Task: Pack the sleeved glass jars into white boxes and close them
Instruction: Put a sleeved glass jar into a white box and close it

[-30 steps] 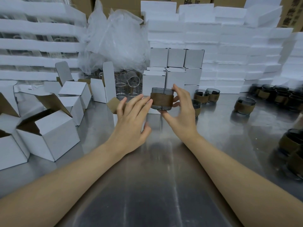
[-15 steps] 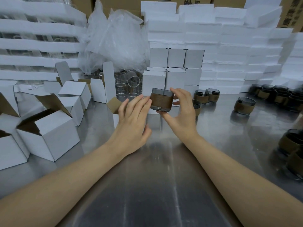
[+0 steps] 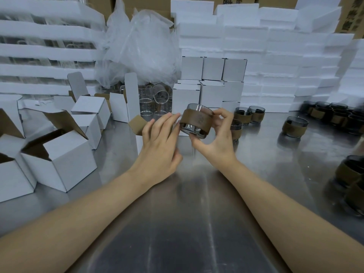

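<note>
Head view: at frame centre the right hand (image 3: 218, 143) holds a tilted sleeved jar (image 3: 197, 121) above the tabletop (image 3: 197, 223), grip curled round it; the left hand (image 3: 159, 148), fingers straight, touches its left side. Open white boxes (image 3: 65, 164) stand lower left; closed white boxes (image 3: 212, 68) are stacked behind the jar.

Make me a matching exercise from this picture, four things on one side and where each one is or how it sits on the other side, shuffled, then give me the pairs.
Things
1. sleeved jar
2. open white box
3. clear glasses
4. closed white boxes

Places or states
A. stacked in tiers at the back centre
B. tilted, gripped by the right hand above the table
C. standing at the left, flaps up
D. without sleeves, at the foot of the plastic bag

Pairs: 1-B, 2-C, 3-D, 4-A
</note>
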Demonstrator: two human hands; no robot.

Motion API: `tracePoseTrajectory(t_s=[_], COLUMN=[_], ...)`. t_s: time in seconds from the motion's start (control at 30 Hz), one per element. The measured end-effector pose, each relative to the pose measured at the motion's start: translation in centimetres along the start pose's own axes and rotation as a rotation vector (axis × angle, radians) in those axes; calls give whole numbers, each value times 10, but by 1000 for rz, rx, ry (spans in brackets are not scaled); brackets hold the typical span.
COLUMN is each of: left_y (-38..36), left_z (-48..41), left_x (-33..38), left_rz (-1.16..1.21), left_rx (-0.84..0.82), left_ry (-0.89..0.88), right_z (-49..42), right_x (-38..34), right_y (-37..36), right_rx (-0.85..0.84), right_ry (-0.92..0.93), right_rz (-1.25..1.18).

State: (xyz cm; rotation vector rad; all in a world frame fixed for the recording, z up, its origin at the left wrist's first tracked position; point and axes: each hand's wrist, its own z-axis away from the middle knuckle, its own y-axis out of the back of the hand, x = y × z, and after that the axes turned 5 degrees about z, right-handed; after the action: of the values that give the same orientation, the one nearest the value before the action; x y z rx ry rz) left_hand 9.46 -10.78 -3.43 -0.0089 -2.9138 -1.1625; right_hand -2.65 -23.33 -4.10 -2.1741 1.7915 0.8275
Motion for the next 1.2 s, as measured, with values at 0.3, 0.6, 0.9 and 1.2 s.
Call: tracePoseTrajectory(t_s=[0.3, 0.6, 0.9, 1.2], left_y=[-1, -1, 0, -5], left_z=[1, 2, 2, 2], left_x=[-1, -1, 0, -3], left_rz=[30, 18, 4, -16], left_rx=[-14, -29, 7, 18], left_ry=[48, 41, -6, -61], right_z=[-4, -5, -3, -4], right_x=[4, 13, 13, 12], right_y=[5, 4, 4, 3], right_rx=[-8, -64, -90, -150], right_ry=[84, -6, -146, -157], right_rz=[143, 240, 152, 153])
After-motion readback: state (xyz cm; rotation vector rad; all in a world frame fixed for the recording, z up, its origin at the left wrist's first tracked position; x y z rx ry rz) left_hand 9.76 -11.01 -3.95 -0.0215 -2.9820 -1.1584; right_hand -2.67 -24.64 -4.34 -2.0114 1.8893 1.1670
